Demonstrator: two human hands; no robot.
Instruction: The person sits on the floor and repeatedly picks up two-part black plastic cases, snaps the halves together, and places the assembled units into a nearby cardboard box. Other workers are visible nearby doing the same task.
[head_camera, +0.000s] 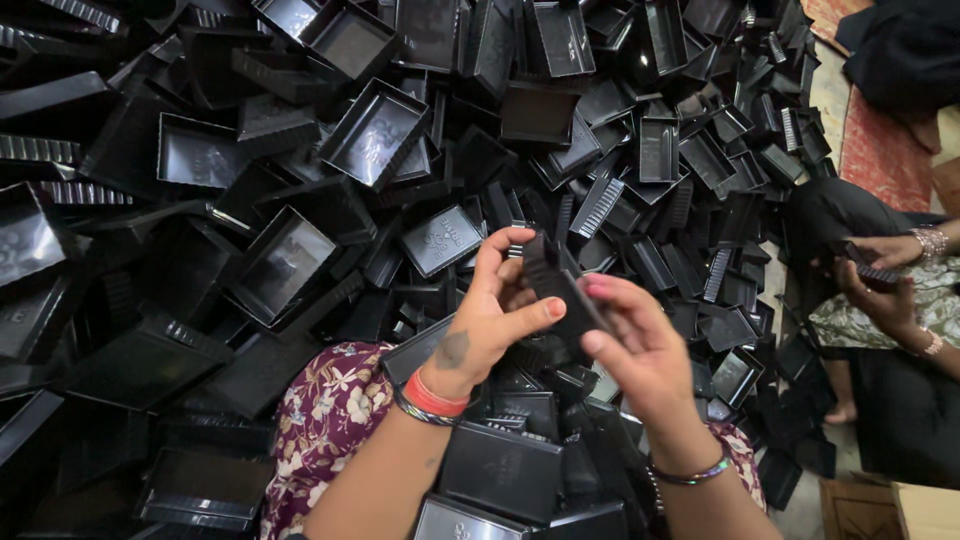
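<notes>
Both hands grip one small black plastic tray (560, 290) at frame centre: the left hand (490, 320) pinches its 9 o'clock edge, the right hand (635, 345) its 3 o'clock side. A heap of black trays (300, 200) spreads toward 12 o'clock; a co-worker's hands (885, 270) sit at 3 o'clock.

Glossy black plastic trays (375, 130), smooth w/ ribbed rims; floral cloth (325, 420).

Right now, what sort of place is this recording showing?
Probably a small workshop for sorting or assembling plastic parts by hand: a huge heap of black rectangular plastic trays, the left hand and right hand holding one small black plastic piece, and a co-worker's hands busy nearby.
</notes>
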